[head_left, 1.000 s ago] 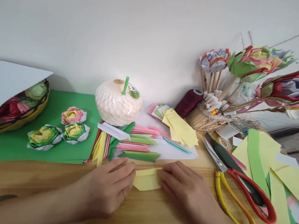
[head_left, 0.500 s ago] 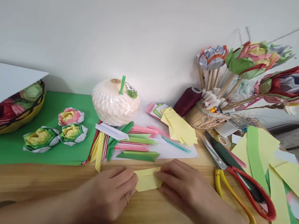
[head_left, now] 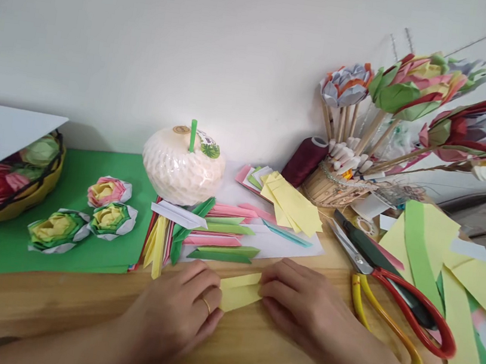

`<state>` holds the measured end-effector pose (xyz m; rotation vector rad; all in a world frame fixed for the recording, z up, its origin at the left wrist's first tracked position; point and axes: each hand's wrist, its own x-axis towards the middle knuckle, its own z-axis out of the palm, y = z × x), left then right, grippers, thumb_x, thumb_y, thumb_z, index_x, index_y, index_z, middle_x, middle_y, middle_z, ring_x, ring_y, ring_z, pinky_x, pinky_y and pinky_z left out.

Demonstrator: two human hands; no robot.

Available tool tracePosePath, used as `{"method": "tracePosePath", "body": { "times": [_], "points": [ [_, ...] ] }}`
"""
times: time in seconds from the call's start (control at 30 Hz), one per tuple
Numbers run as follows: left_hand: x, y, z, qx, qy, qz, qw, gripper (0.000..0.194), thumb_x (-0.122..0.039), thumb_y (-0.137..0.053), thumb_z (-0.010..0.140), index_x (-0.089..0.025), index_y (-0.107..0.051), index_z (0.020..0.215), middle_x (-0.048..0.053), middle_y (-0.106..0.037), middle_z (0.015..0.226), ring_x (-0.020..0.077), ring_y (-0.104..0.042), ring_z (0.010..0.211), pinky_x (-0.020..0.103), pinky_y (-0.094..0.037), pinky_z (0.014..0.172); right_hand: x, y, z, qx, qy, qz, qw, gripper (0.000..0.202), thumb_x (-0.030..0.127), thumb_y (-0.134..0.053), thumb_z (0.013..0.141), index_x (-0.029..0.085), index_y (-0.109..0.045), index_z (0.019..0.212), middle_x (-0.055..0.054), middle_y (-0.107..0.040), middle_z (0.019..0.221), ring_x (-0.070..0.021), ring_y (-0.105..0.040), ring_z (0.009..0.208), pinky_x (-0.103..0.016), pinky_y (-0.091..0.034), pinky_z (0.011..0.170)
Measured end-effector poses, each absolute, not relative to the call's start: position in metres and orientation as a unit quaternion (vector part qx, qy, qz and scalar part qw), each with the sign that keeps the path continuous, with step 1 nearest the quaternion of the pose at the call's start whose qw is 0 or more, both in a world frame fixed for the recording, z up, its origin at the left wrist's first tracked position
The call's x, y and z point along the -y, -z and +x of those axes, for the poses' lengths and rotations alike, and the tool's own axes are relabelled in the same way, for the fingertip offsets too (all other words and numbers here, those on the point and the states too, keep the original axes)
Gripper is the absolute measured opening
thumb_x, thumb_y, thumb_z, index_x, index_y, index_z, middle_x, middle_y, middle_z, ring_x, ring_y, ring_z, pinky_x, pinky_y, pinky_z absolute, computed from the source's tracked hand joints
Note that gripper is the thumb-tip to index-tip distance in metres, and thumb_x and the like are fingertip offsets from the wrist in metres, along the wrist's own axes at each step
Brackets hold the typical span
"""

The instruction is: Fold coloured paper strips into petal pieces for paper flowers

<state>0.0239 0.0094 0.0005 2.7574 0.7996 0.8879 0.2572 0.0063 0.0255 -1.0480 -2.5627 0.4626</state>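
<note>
A small yellow paper strip (head_left: 240, 295) is stretched between my hands just above the wooden tabletop, its far long edge folded up along a crease. My left hand (head_left: 185, 303), with a ring on one finger, pinches the strip's left end. The right end is gripped by my right hand (head_left: 298, 301), whose fingertips partly cover it. Just beyond lie folded paper pieces (head_left: 223, 227) in pink, green, white and yellow on a white sheet.
To the right lie red-handled scissors (head_left: 415, 308), a yellow-handled tool (head_left: 385, 331) and loose paper strips (head_left: 458, 321). Paper flowers (head_left: 419, 89) stand in a basket (head_left: 328, 188). A white coconut-shaped container (head_left: 182, 167) and small paper lotuses (head_left: 109, 218) sit at left.
The far edge of the yellow strip, flat before, is now folded up along its length. Both hands still hold its ends. The view has shifted slightly.
</note>
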Motion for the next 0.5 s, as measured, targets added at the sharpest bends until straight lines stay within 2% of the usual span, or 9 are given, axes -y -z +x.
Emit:
{"method": "tracePosePath", "body": {
  "times": [0.1,0.23,0.33,0.5],
  "points": [
    [-0.009,-0.002,0.024,-0.294,-0.286,0.903,0.129,0.029,-0.018,-0.042,0.095,-0.014,-0.061,0.075,0.005,-0.058,0.072,0.0175,-0.05,0.071,0.03,-0.048,0.061,-0.005,-0.026,0.258,0.884,-0.2,-0.39,0.164,0.02,0.017,-0.043,0.094,0.018,-0.058,0.081,-0.005,-0.056,0.086,-0.0147,-0.052,0.078,-0.026,-0.043,0.067],
    [-0.008,-0.001,0.023,-0.335,-0.315,0.863,0.211,0.027,-0.017,-0.044,0.095,-0.015,-0.061,0.074,0.003,-0.056,0.072,0.0167,-0.049,0.071,0.029,-0.044,0.062,-0.005,-0.024,0.257,0.864,-0.226,-0.413,0.182,0.021,0.02,-0.046,0.095,0.018,-0.058,0.078,-0.005,-0.055,0.081,-0.016,-0.052,0.078,-0.027,-0.043,0.067],
    [-0.008,0.001,0.023,-0.35,-0.315,0.852,0.228,0.022,-0.014,-0.047,0.092,-0.015,-0.06,0.075,0.003,-0.057,0.073,0.0177,-0.049,0.073,0.03,-0.043,0.062,-0.006,-0.019,0.254,0.843,-0.244,-0.443,0.186,0.02,0.02,-0.047,0.094,0.019,-0.057,0.077,-0.004,-0.056,0.079,-0.0162,-0.053,0.076,-0.026,-0.044,0.065],
    [-0.008,0.001,0.023,-0.405,-0.248,0.839,0.266,0.01,-0.011,-0.055,0.085,-0.016,-0.057,0.076,0.001,-0.061,0.073,0.0191,-0.052,0.074,0.03,-0.043,0.063,-0.005,-0.014,0.252,0.823,-0.261,-0.474,0.174,0.015,0.019,-0.051,0.092,0.019,-0.055,0.077,-0.003,-0.058,0.077,-0.0163,-0.053,0.073,-0.026,-0.041,0.063]
  ]
}}
